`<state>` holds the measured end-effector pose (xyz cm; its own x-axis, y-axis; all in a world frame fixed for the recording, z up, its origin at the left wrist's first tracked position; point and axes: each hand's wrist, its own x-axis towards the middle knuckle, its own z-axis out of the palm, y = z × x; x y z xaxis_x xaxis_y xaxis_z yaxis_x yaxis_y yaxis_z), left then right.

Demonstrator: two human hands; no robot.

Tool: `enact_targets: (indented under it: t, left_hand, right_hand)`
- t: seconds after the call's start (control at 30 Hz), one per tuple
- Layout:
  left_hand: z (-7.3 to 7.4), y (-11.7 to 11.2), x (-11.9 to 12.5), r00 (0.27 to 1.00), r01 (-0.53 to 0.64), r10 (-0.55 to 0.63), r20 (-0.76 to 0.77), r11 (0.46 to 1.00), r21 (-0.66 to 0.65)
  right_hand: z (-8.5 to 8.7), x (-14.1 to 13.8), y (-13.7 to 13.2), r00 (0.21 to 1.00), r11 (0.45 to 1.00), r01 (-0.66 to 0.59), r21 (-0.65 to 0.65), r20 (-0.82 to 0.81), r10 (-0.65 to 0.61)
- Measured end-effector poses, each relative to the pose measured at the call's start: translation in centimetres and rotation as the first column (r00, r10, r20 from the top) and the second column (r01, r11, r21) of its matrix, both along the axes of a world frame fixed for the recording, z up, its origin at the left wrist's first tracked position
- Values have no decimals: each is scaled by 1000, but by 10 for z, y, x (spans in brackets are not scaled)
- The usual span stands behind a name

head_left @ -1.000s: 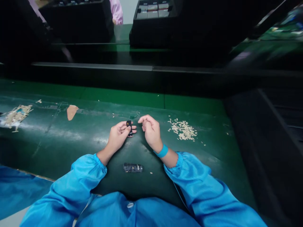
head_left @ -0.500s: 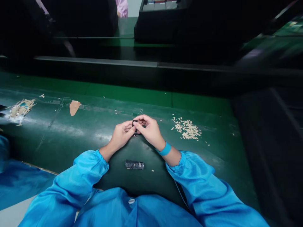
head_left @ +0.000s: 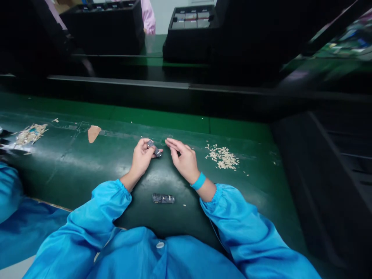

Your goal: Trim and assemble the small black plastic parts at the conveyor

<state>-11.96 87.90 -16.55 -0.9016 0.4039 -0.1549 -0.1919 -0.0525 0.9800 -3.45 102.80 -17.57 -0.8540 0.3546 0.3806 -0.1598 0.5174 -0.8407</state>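
Here's the left hand (head_left: pixel 142 158) out over the middle of the bench (head_left: pixel 252 201), gripping a small dark part (head_left: pixel 157 152) between thumb and fingers, the part slanting down toward the right. And the right hand (head_left: pixel 186 162) just beside it, not touching, fingers together and bent, thumb standing apart from them; nothing shows in its grasp, though a tiny scrap there would be hard to make out. It looks like a handling step on this one part, left hand steadying, right hand free. I'd judge any next touch calls for a light fingertip pinch from the right while the left holds firm, since the left thumb and fingers cover part of the surface.

Nearer the front edge, between the forearms, a second dark part (head_left: pixel 163 198) lies flat, its long side roughly along that edge, a pale chip (head_left: pixel 184 205) near its right end. Off toward the bench's right end, a scatter of pale bits (head_left: pixel 223 157); over toward the left end, a heap of strips (head_left: pixel 30 135) and a brown scrap (head_left: pixel 93 134). Those sit well apart from the grip. Beyond the far edge, a black box (head_left: pixel 188 46) and a co-worker's pink sleeve (head_left: pixel 148 17).
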Motion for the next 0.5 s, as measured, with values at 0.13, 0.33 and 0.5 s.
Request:
enact_targets:
  t: [0.13,0.33,0.5]
  left_hand:
    - [11,-2,18,999,19,-18,-46,999,26]
    - [28,-38,67,978,187,-190,-84,982,-37]
    - [32,-96,92,890,180,-263,-374,953,-243]
  right_hand:
    - [14,21,-7,998,959,-40,280,-44,54]
    - [31,79,-18,978,877,-175,447,-24,207]
    - [40,123,-23,960,852,-258,456,23,278]
